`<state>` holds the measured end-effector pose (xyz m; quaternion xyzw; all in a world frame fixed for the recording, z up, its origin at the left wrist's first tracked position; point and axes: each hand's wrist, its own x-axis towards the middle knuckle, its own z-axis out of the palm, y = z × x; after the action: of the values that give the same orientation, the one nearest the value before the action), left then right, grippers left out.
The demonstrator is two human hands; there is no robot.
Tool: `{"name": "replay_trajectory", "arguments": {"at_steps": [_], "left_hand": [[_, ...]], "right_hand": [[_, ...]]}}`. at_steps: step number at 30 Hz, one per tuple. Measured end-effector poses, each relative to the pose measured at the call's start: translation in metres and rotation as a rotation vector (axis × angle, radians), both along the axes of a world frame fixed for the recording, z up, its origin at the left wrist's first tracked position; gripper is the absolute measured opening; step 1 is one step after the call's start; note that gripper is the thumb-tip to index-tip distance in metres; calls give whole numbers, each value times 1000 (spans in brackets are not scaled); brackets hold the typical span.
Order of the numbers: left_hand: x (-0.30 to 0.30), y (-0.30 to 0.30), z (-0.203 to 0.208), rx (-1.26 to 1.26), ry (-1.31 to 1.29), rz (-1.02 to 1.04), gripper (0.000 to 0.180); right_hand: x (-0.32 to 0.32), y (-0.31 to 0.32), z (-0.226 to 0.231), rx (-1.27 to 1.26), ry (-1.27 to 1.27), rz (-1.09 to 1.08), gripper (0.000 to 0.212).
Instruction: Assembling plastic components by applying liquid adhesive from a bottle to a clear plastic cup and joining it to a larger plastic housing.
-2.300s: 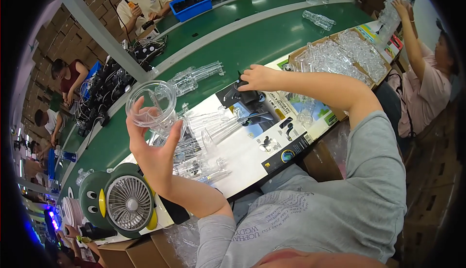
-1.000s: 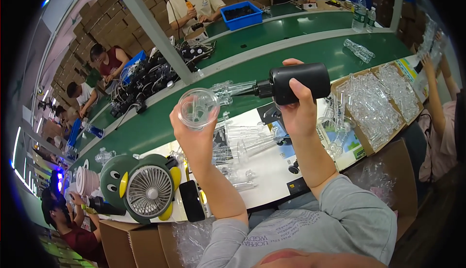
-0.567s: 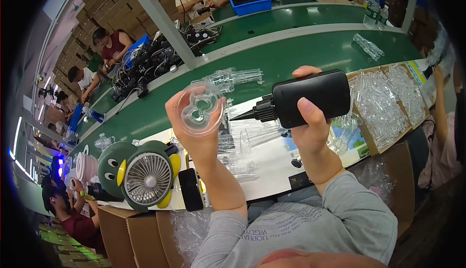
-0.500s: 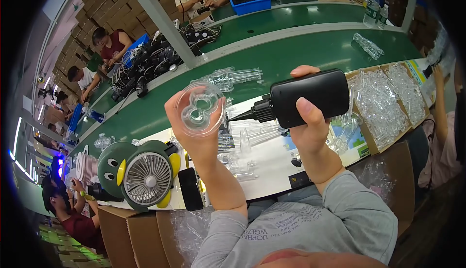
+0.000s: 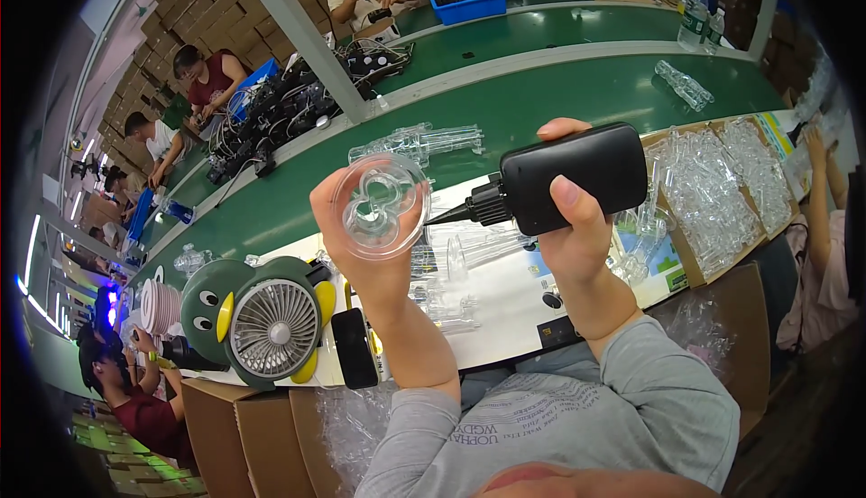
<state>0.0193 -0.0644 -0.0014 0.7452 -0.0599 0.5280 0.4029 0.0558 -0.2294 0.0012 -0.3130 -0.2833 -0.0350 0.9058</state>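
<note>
My left hand (image 5: pixel 347 250) is closed round a clear plastic part with a round disc face (image 5: pixel 394 227) turned up. Three lobed openings show in the middle of that disc. In my right hand (image 5: pixel 582 236) lies a black squeeze bottle (image 5: pixel 577 178), held on its side with the thumb across it. Its pointed black nozzle (image 5: pixel 460 213) aims left, and the tip meets or nearly meets the disc's right rim. Several clear plastic parts (image 5: pixel 446 290) lie on the white work surface below my hands. Another clear part (image 5: pixel 419 143) rests on the green table just beyond.
A green penguin-shaped fan (image 5: pixel 271 331) and a dark phone (image 5: pixel 354 349) stand at the left. On the right, a cardboard box (image 5: pixel 686 236) is filled with clear parts. Bottles (image 5: pixel 695 15), a blue bin (image 5: pixel 465 0) and black cabled devices (image 5: pixel 280 124) stand farther off, near several people.
My left hand has tilted and shifted the clear part slightly right, so its disc now sits against the nozzle tip. The black bottle has barely moved.
</note>
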Motion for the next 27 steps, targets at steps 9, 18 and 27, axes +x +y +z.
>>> {"name": "replay_trajectory", "arguments": {"at_steps": [9, 18, 27], "left_hand": [[-1, -2, 2, -8, -13, -5, 55], [1, 0, -1, -29, -97, -39, 51], [3, 1, -1, 28, -211, -81, 52]], "right_hand": [[0, -1, 0, -6, -4, -11, 40], [-1, 0, 3, -19, 47, -26, 42], [-1, -3, 5, -46, 92, -25, 43]]}}
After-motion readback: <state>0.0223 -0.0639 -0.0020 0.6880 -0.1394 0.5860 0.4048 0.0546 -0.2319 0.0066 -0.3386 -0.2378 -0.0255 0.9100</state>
